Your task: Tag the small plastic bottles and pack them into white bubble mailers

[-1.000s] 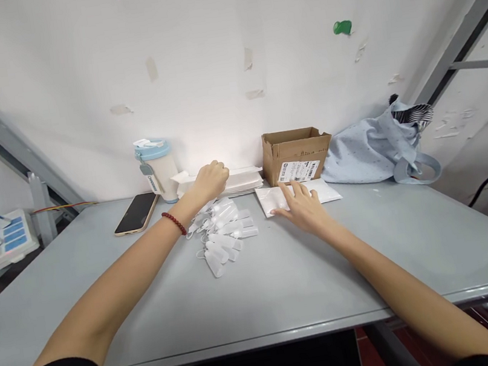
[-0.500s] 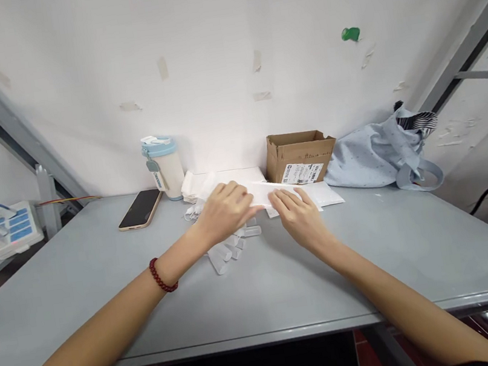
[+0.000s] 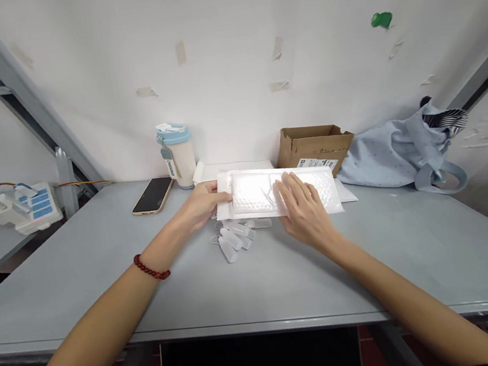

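Note:
A white bubble mailer (image 3: 255, 196) is held up over the table, its shiny quilted face toward me. My left hand (image 3: 204, 204) grips its left end, thumb in front and the other fingers partly hidden behind. Across its right half lie the fingers of my right hand (image 3: 303, 208), with the thumb out of sight, apparently under the lower edge. Just below the mailer is a loose pile of frosted, translucent tags (image 3: 234, 239), some with thin loops; the mailer covers part of the pile's upper side.
White flat packs (image 3: 237, 168) lie behind the mailer, near a lidded tumbler (image 3: 180, 159) and a phone (image 3: 153, 196). An open cardboard box (image 3: 312, 151) and a light blue cloth bag (image 3: 386, 152) stand at the back right. A power strip (image 3: 37, 208) is at far left.
My hands have moved apart, and the mailer has turned from nearly edge-on to show its broad face. My left hand has shifted to its left end. The view has swung slightly left.

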Action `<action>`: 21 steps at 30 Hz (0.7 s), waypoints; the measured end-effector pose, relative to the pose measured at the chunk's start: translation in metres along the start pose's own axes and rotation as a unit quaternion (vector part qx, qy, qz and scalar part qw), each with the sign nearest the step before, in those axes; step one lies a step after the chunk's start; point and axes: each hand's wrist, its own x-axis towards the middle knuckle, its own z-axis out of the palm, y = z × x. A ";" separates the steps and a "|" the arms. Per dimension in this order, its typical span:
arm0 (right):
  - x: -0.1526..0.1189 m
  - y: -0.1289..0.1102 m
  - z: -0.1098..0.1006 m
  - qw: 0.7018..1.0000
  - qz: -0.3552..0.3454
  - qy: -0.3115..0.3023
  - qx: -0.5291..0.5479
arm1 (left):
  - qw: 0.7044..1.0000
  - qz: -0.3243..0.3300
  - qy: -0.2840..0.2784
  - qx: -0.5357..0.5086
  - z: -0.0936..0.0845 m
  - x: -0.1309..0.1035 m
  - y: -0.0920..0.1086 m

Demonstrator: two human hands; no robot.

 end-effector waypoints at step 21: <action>0.003 -0.001 -0.007 0.997 -0.039 -0.002 0.070 | 0.972 0.099 -0.048 0.208 0.022 -0.015 -0.006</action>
